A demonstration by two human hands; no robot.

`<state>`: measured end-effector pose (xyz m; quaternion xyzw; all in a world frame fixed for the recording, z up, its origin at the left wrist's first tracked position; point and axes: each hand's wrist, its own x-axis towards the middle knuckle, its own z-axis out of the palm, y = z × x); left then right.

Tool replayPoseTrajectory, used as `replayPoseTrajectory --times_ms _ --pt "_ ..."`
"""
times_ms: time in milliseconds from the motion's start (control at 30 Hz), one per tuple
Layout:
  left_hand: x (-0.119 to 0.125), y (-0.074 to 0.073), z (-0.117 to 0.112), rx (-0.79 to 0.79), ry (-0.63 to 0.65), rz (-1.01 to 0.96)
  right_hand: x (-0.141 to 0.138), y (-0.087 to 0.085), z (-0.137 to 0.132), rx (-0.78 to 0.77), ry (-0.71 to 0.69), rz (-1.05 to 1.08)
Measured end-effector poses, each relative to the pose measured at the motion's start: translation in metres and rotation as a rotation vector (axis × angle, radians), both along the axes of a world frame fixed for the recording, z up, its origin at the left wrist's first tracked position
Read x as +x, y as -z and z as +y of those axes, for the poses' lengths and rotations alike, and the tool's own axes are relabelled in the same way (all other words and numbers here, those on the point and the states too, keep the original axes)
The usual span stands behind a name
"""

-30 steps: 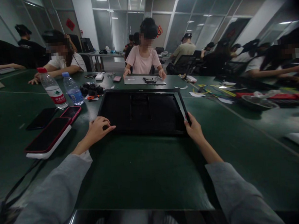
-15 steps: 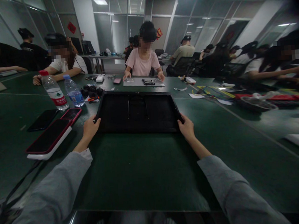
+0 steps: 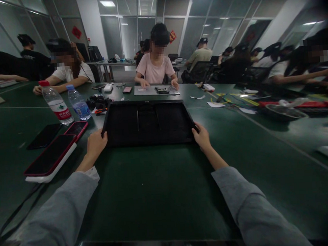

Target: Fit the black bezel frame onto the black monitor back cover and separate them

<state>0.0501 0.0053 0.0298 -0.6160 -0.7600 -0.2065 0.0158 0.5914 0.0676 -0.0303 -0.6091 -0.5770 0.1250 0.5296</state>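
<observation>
A shallow black rectangular tray (image 3: 119,127) with raised edges lies before me at the middle of the green table (image 3: 151,187). Two thin upright lines and a handle-like shape show in its middle. My left hand (image 3: 97,142) grips its left side near the front corner, thumb on the rim. On the opposite side, my right hand (image 3: 202,136) is closed round the right edge in the same manner. The fingers beneath the tray are partly hidden. I cannot tell whether the tray rests flat or is slightly raised.
Left stand a red-capped bottle (image 3: 57,106) and a blue-capped bottle (image 3: 79,104), near a red-edged phone (image 3: 50,155) and a dark phone (image 3: 44,136). Across sits a co-worker (image 3: 155,67) with a grey board (image 3: 147,91). A wire basket (image 3: 285,112) and cables lie right.
The whole view has shifted slightly, with the tray and both hands a little further left in it. My grip is unchanged. The co-worker opposite has moved one hand over the board.
</observation>
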Motion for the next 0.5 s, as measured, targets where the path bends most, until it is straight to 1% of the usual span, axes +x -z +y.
replayPoseTrajectory --times_ms 167,267,400,500 --pt "-0.001 -0.004 0.001 -0.053 0.002 0.051 -0.008 -0.010 -0.008 -0.001 0.061 -0.088" --pt "-0.004 -0.003 0.003 -0.061 -0.012 0.034 -0.010 -0.013 -0.012 -0.012 0.063 -0.113" --pt "-0.012 0.004 0.006 -0.012 0.015 -0.127 -0.010 -0.014 -0.012 -0.038 0.035 -0.126" --pt "-0.018 0.011 0.009 0.022 0.036 -0.228 -0.007 -0.010 -0.008 -0.052 0.010 -0.079"
